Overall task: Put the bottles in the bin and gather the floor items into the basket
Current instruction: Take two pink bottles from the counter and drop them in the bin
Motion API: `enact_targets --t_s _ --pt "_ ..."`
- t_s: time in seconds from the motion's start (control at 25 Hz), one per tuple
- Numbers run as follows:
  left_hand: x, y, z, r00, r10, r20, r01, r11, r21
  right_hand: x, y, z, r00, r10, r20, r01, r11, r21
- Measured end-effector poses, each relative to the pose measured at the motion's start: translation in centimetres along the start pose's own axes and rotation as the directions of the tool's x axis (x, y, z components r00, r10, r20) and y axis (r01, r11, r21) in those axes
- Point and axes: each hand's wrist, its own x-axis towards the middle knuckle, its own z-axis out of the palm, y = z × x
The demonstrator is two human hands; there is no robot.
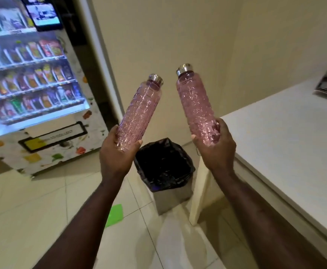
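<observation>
As fingers curl, bottles within.

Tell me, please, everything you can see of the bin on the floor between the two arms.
The bin is a squarish, grey, metal-looking container standing upright on the tiled floor, close beside the white counter. A black plastic liner is folded over its rim, crinkled and glossy. Its mouth is open; the inside is too dark to tell what it holds. The hands and bottles held above do not touch it.
</observation>
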Motion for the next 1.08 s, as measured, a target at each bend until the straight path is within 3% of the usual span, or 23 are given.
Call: enact_targets --t_s 0.32,0.56,0.72,0.88,1.08 --pt "3.8 -11.2 2.2 0.975 -0.221 -0.011 0.221 0.974 0.053 0.6 4.2 14.3 0.961 0.144 0.236 -0.143 0.990 -0.023" --pt "8.2 -22.0 6.6 0.908 -0.384 0.171 0.351 0.916 0.194 1.5 9.3 25.2 0.895 0.326 0.306 -0.285 0.943 -0.171" --pt "11.9 -27.8 9.9 0.831 -0.448 0.330 0.369 0.888 0.275 1.3 12.4 31.5 0.804 0.513 0.299 -0.453 0.856 -0.250" --pt "13.8 -31.8 13.2 0.728 -0.531 0.433 0.420 0.845 0.331 0.5 15.7 35.6 0.641 0.720 0.266 -0.648 0.693 -0.316" --pt "14.9 -37.4 18.3 0.484 -0.709 0.513 0.535 0.704 0.468 0.2 20.9 40.3 0.325 0.922 0.210 -0.909 0.366 -0.201"
